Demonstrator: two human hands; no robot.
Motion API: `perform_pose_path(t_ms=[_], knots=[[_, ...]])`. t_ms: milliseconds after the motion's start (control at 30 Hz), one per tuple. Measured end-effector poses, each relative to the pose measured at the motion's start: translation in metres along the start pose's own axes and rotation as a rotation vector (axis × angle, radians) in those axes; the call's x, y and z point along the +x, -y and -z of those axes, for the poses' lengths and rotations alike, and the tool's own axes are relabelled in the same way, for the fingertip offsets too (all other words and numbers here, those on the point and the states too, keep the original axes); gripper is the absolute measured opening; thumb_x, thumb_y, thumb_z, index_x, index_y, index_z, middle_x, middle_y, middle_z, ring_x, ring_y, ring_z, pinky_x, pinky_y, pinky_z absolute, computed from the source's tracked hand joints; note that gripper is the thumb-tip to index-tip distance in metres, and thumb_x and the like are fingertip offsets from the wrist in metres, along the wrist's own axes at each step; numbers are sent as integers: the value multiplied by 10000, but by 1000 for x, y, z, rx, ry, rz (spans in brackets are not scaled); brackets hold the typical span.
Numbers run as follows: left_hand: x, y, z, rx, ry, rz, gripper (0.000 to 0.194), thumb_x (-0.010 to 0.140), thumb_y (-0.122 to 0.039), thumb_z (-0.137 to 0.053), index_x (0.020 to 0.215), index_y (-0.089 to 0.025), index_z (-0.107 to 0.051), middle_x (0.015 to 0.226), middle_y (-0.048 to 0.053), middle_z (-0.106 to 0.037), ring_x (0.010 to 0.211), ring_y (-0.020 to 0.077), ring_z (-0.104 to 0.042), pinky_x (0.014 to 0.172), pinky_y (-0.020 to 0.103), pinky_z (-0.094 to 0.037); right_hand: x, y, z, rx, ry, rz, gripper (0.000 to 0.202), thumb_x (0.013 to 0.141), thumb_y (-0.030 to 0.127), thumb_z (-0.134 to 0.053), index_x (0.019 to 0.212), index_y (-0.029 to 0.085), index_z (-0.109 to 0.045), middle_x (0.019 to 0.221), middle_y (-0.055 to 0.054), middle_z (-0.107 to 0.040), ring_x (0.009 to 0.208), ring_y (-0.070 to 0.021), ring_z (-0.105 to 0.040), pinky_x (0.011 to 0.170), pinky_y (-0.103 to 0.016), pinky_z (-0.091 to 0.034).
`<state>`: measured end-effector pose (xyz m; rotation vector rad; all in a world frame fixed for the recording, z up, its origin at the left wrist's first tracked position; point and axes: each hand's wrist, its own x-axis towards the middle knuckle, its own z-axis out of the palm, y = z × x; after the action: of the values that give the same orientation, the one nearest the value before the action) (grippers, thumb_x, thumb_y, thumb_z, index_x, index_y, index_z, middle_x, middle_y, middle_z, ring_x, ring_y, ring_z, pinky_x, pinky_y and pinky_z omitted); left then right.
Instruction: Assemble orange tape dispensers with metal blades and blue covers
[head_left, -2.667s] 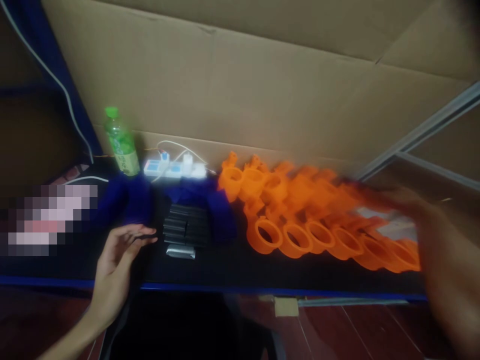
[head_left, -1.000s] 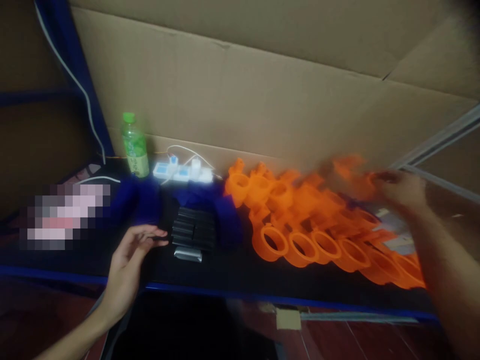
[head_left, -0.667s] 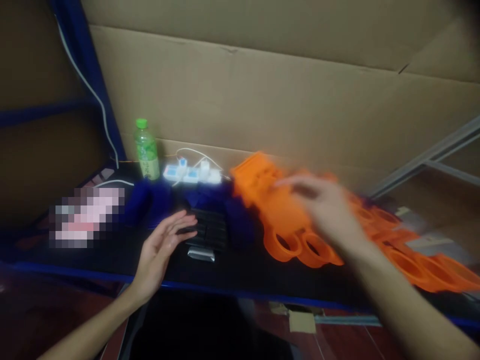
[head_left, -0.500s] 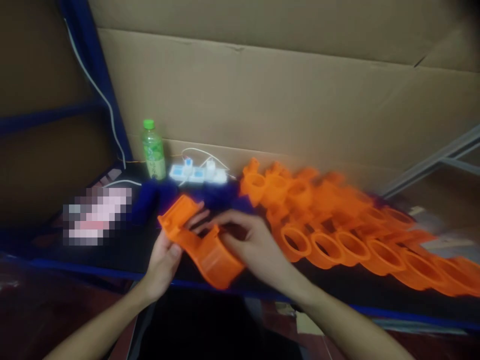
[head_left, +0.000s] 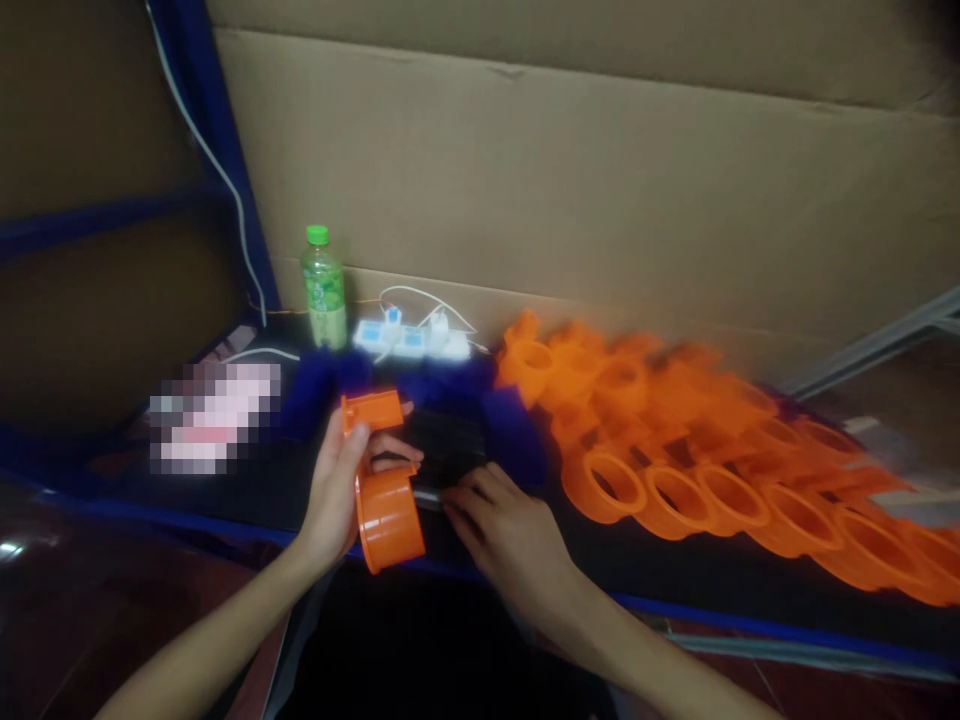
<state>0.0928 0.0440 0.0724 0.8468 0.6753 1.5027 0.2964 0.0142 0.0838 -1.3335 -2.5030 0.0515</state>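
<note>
Beside the hands, many orange parts (head_left: 802, 515) are heaped. One orange piece (head_left: 394, 525) is gripped by the left hand (head_left: 330, 505), with nothing visibly fitted; work on it seems barely begun. The small silver bar (head_left: 429, 497) is reached by the right hand (head_left: 525, 540), its grasp unclear.

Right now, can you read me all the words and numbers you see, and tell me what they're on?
None can be read for sure.
Green-capped bottle: marks like writing on the label, too blurred to read.
White power strip: no writing that I can make out.
Orange piece in the left hand: no writing visible.
</note>
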Motion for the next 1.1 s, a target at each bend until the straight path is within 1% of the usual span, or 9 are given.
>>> perform_pose_path(t_ms=[133,300,400,567,667,767,900,967,1100], knots=[[-1,0,1,0,23,23,313,960,-466,-566,1176,-241,-559,1357,143,-660,794,211,-751,748,390,-626,4,-1,-2,-52,-5,5,120,951,153,-562,953,201,-671,967,-58,-656,927,-199,-614,678,-309,-521],[-3,0,1,-15,44,54,308,963,-436,-573,1189,-227,-562,1394,155,-631,809,213,-750,787,432,-630,6,-2,-1,-54,39,-7,75,940,173,-581,947,193,-652,969,-58,-641,863,-192,-617,656,-308,-504],[-3,0,2,-18,44,63,315,957,-437,-580,1191,-227,-559,1393,152,-632,800,216,-754,756,412,-635,6,-3,-1,-10,57,-20,76,927,155,-591,945,198,-652,973,-54,-638,852,-186,-627,654,-295,-491],[-4,-2,1,1,40,80,310,947,-445,-587,1162,-222,-570,1390,149,-635,737,203,-753,657,345,-624,9,-2,3,166,53,-120,107,888,115,-620,916,213,-652,977,-27,-647,801,-156,-640,657,-264,-478],[-4,-2,1,2,39,79,295,948,-430,-589,1151,-217,-579,1363,142,-655,735,198,-754,682,347,-622,13,-3,15,318,26,-158,81,906,157,-614,902,220,-664,953,-19,-665,812,-153,-643,684,-254,-480],[-5,-2,3,-1,50,99,293,942,-419,-600,1156,-219,-584,1318,133,-686,773,222,-766,681,345,-618,19,-7,36,499,-32,-199,86,935,266,-616,899,215,-676,863,-10,-681,752,-144,-621,649,-248,-452],[-6,0,4,8,96,148,322,932,-436,-609,1156,-205,-595,1114,129,-770,738,243,-769,644,328,-606,32,-15,62,674,-62,-254,193,919,385,-646,900,198,-687,790,-1,-673,693,-134,-587,616,-247,-427],[-7,0,4,16,121,182,356,930,-449,-607,1169,-185,-595,1011,133,-786,720,252,-767,631,326,-600,39,-18,68,725,-41,-251,218,902,404,-664,895,188,-695,814,-8,-687,725,-140,-599,652,-253,-440],[-9,0,2,17,144,200,375,936,-436,-596,1192,-161,-592,1016,148,-780,714,246,-762,647,333,-598,49,-19,69,794,14,-237,236,895,408,-677,889,174,-707,842,-16,-699,760,-143,-601,697,-258,-441]])
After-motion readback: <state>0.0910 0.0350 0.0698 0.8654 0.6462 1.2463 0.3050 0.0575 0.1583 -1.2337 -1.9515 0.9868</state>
